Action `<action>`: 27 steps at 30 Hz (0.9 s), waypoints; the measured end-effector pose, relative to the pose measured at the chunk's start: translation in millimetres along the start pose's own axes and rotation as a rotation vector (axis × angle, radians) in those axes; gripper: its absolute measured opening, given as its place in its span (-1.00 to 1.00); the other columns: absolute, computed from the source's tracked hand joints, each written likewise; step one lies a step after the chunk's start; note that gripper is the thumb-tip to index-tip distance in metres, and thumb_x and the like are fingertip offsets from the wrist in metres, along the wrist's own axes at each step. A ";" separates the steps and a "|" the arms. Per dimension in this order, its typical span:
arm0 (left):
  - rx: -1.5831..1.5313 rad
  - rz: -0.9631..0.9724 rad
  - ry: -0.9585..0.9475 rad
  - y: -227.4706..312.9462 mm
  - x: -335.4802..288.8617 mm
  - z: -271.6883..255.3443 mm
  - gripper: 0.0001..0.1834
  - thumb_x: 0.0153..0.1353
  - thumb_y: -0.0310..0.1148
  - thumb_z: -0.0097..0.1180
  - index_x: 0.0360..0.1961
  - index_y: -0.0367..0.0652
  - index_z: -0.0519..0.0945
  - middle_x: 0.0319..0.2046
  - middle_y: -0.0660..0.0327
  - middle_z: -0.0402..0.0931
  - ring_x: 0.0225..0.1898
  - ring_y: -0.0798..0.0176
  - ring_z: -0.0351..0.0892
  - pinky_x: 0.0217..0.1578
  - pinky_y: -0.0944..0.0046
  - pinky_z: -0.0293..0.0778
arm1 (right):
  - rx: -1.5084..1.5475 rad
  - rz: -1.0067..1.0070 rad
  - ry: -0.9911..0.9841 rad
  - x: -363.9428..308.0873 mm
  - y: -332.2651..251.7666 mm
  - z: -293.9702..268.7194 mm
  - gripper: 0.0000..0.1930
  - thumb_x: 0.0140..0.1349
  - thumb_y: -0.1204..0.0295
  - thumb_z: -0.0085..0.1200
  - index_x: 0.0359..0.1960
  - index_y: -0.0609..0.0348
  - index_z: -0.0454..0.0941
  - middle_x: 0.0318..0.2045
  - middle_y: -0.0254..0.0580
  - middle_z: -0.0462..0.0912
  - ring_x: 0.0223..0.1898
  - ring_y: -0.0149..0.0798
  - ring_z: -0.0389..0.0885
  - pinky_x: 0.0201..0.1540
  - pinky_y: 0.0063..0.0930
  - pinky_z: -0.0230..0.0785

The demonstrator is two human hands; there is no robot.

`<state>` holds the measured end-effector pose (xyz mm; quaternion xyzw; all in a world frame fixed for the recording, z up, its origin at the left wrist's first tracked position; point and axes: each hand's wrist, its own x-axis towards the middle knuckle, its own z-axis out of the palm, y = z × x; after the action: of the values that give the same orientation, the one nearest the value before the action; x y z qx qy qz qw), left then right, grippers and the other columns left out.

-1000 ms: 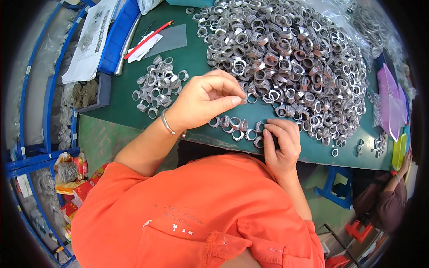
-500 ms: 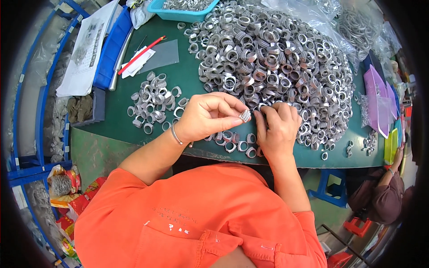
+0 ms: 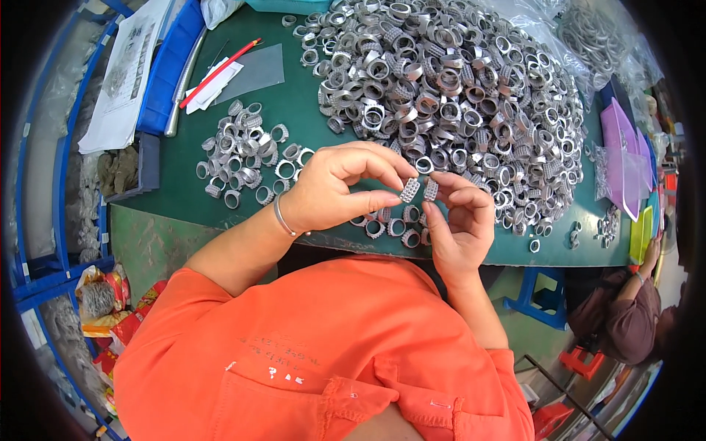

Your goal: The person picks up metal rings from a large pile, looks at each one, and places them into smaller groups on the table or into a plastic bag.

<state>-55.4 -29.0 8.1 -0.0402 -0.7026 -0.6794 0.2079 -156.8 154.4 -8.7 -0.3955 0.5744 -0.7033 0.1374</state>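
Observation:
My left hand point(image 3: 334, 189) pinches a silver-grey ring point(image 3: 409, 190) between thumb and forefinger, its studded face showing. Close beside it, my right hand point(image 3: 463, 224) holds a second studded ring point(image 3: 431, 190) upright in the same kind of pinch. The two rings are side by side, a small gap between them. Beyond my hands rises a large heap of metal rings point(image 3: 448, 88). Several loose rings point(image 3: 375, 228) lie beneath my hands near the table's front edge. Left of my left hand is a smaller pile of rings point(image 3: 239, 151).
On the green table point(image 3: 294, 95) lie a red pencil point(image 3: 220, 73), white slips and a clear sheet. A blue bin point(image 3: 170, 70) with papers borders the left. Purple point(image 3: 621, 158) and yellow-green point(image 3: 641, 235) trays stand right, near another person's arm point(image 3: 632, 287). A blue stool point(image 3: 540, 298) sits below.
My right hand has come away from the heap's near edge with a ring, now raised beside the left hand's ring. The left hand still holds its ring. The whole view has shifted slightly.

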 end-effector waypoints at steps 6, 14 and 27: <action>0.172 0.095 -0.049 4.8 2.0 4.2 -0.81 -0.02 -0.57 0.36 -0.35 -0.24 0.62 -0.18 0.05 0.63 -0.14 0.17 0.64 -0.10 0.24 0.57 | 0.114 -0.045 0.038 -5.4 2.4 2.6 -0.51 0.05 0.86 0.09 -0.05 0.20 0.20 -0.02 0.10 0.46 0.00 -0.22 0.51 0.04 -0.41 0.42; 0.271 0.098 -0.092 13.2 2.6 12.7 -0.74 -0.08 -0.60 0.35 -0.29 -0.25 0.64 -0.21 0.07 0.63 -0.16 0.12 0.64 -0.12 0.23 0.54 | 0.083 -0.071 0.063 -13.0 -2.9 -0.8 -0.43 0.03 0.84 0.14 0.01 0.19 0.14 -0.04 0.09 0.48 0.01 -0.20 0.53 0.01 -0.40 0.45; 0.608 0.185 -0.346 0.8 1.6 13.8 -0.75 -0.02 -0.51 0.27 -0.24 -0.22 0.62 -0.21 0.12 0.60 -0.23 0.06 0.59 -0.17 0.18 0.49 | -0.804 -0.283 -0.181 -23.9 -12.5 -10.2 -0.71 -0.03 0.51 0.30 -0.22 0.14 0.58 -0.17 -0.24 0.60 -0.19 -0.14 0.53 -0.08 -0.29 0.23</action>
<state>-59.9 -15.8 9.5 -0.1543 -0.8908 -0.4007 0.1487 -145.3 180.8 -7.0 -0.5524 0.7284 -0.3982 -0.0757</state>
